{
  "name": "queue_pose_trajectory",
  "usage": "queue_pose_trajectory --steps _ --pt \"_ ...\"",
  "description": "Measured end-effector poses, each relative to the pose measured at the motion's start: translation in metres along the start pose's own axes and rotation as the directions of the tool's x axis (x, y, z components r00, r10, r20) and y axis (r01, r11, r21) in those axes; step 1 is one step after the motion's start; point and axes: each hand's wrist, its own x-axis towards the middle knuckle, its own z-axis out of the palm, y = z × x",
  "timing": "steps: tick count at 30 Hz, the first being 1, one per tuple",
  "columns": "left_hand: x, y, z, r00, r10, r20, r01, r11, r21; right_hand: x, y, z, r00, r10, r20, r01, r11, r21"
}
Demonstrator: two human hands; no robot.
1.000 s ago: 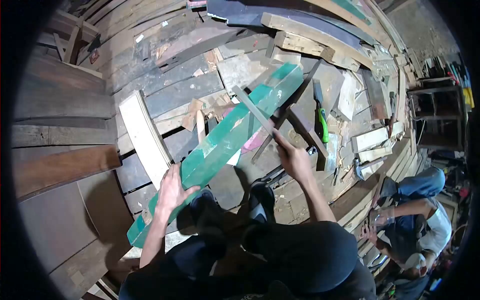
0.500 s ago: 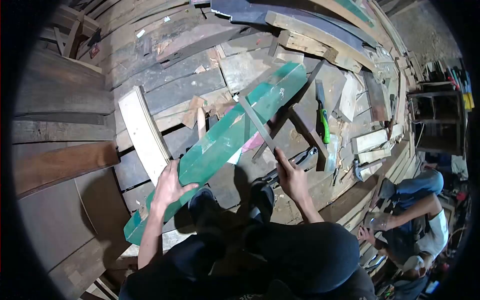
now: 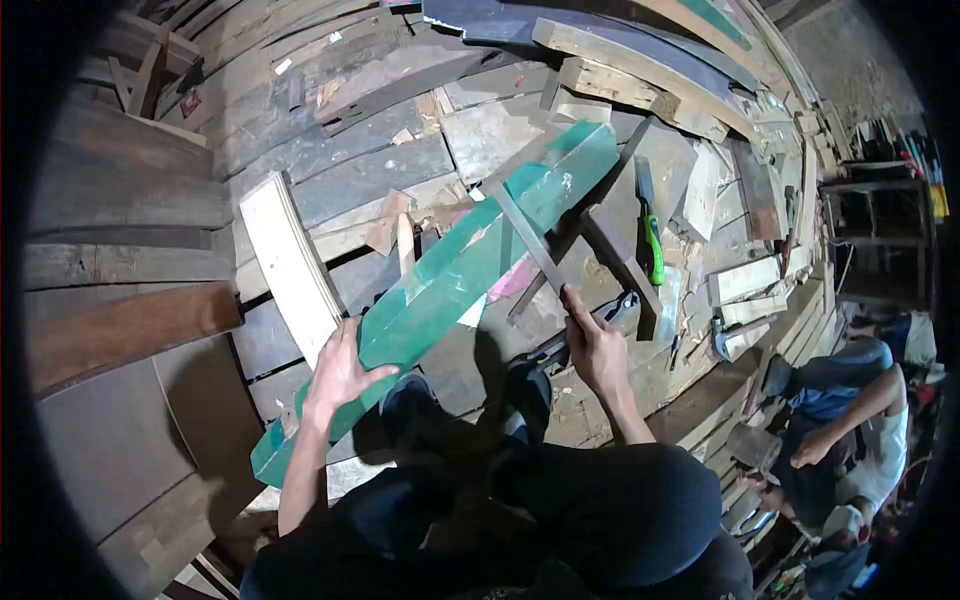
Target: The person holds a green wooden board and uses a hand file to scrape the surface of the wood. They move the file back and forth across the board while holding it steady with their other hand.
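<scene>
A long green-painted wooden beam [image 3: 450, 275] lies diagonally before me, its near end by my left forearm. My left hand [image 3: 342, 375] grips the beam's lower part, thumb stretched over the green face and fingers at its left edge. In my right hand [image 3: 598, 358] is the near end of a long, flat grey metal file [image 3: 530, 238]. The file slants across the beam's upper part, its far end over the green surface. A dark wooden piece [image 3: 620, 258] lies right of the file, and a chisel with a green handle [image 3: 652, 248] lies beyond it.
A pale plank [image 3: 290, 265] lies left of the beam. Timber [image 3: 640, 75] is stacked at the back. A hammer [image 3: 722, 340] and wood offcuts [image 3: 745, 282] lie to the right. At far right another person [image 3: 850, 420] sits, holding a container [image 3: 752, 446].
My right hand and the file have shifted slightly right and toward me along the beam. My left hand keeps its place. The other person's arm and container have moved.
</scene>
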Motion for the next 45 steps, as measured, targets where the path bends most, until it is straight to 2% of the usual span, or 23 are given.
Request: queue_pose_trajectory --steps 4,10,11,14,17,18,22,26,29,30,34,37,38,41,42,45 --pt "-0.003 0.003 0.001 0.999 0.014 -0.031 -0.013 0.999 0.039 0.029 -0.005 0.0 0.996 -0.083 -0.042 0.083 0.997 0.005" --pt "-0.007 0.007 0.008 0.998 -0.031 -0.046 0.033 0.998 0.045 0.093 -0.026 0.003 0.994 -0.085 0.07 0.092 0.989 -0.114" --pt "-0.005 0.003 0.007 0.998 -0.019 -0.054 0.021 0.999 0.033 0.09 -0.013 0.01 0.984 -0.179 0.009 0.179 0.973 -0.149" --pt "-0.002 -0.004 0.003 0.999 0.003 -0.042 -0.003 1.0 -0.017 0.053 -0.008 -0.008 0.997 -0.057 0.057 0.059 0.997 -0.041" --pt "0.0 -0.006 0.002 0.999 0.036 -0.029 -0.036 0.999 -0.018 0.02 0.014 -0.012 0.996 -0.091 -0.009 0.092 0.995 0.04" --pt "-0.001 -0.005 0.003 0.999 0.036 -0.031 -0.037 0.999 -0.015 0.017 0.012 -0.016 0.997 -0.072 0.008 0.072 0.997 -0.013" --pt "-0.005 0.0 0.005 0.999 0.011 -0.034 -0.01 0.999 0.042 0.051 0.0 -0.003 0.983 -0.163 -0.086 0.156 0.984 -0.083" --pt "-0.004 0.002 0.003 0.999 -0.035 -0.009 0.035 0.999 0.029 0.093 -0.013 0.002 0.998 -0.061 0.029 0.064 0.992 -0.108" --pt "-0.003 -0.004 0.005 0.998 0.019 -0.055 -0.018 1.0 0.006 0.074 -0.004 -0.012 0.989 -0.149 0.004 0.148 0.979 -0.138" --pt "-0.001 -0.005 0.004 0.998 0.027 -0.057 -0.027 1.0 -0.004 0.061 -0.002 -0.018 0.986 -0.164 -0.032 0.16 0.983 -0.091" --pt "-0.003 0.002 0.001 0.999 0.005 -0.052 -0.005 1.0 -0.003 0.03 0.005 -0.035 0.998 -0.011 0.057 0.016 0.996 -0.084" --pt "-0.005 0.01 0.004 0.998 -0.015 -0.059 0.018 0.999 0.038 0.042 0.006 -0.026 0.999 -0.031 0.028 0.034 0.993 -0.112" --pt "-0.007 0.011 0.004 0.998 -0.017 -0.063 0.021 0.998 0.054 0.051 0.003 -0.021 0.997 -0.082 -0.014 0.081 0.995 -0.066" --pt "-0.008 0.005 0.01 0.996 0.012 -0.085 -0.007 0.999 0.054 0.083 0.003 0.0 0.982 -0.168 -0.086 0.161 0.983 -0.083" --pt "-0.005 0.004 0.008 0.997 0.012 -0.079 -0.008 0.999 0.047 0.089 0.002 0.0 0.98 -0.179 -0.082 0.175 0.983 -0.046" --pt "-0.005 -0.001 0.005 0.999 0.003 -0.049 -0.002 1.0 0.03 0.08 -0.001 -0.012 0.99 -0.141 -0.033 0.137 0.986 -0.097"
